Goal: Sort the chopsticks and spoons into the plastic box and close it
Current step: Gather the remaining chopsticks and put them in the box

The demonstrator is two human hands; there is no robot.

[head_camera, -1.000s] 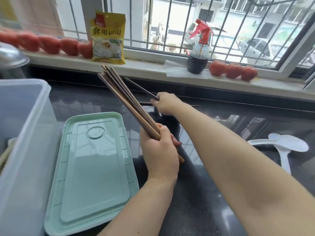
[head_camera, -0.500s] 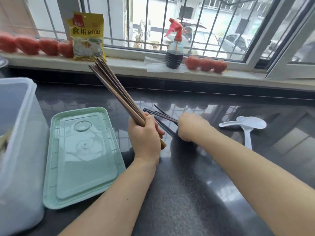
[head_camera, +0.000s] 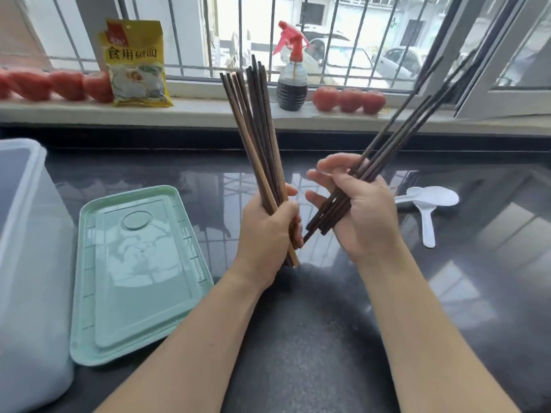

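Change: half a second ago the right hand (head_camera: pixel 362 213) was down on the counter over a few dark chopsticks; now it is lifted, and that small bunch (head_camera: pixel 396 150) lies across its palm under the thumb, fingers only loosely spread, tips fanning up toward the window. No loose chopsticks show on the counter (head_camera: pixel 313 338) any more. Judgement: gathering looks finished; merging the two bunches comes next, then loading the box.

Left to right:

- Plastic box (head_camera: pixel 26 263), at the counter's left edge, translucent white, open. Its inside is mostly out of frame; cannot tell what it contains.
- Green lid (head_camera: pixel 137 272), flat on the counter just beside the box, nothing on it. Box not yet closed.
- Left hand (head_camera: pixel 265 231), fist curled tight round the larger bunch of brown chopsticks (head_camera: pixel 256 129), held near upright over mid-counter, as before.
- Right hand close beside the left; the lower ends of the two bunches nearly meet, contact unclear.
- White spoons (head_camera: pixel 429 201), lying toward the counter's right side, untouched, overlapping; count uncertain. These still need sorting.

Sill behind: yellow packet (head_camera: pixel 135 64), spray bottle (head_camera: pixel 292 81), tomatoes (head_camera: pixel 348 98).
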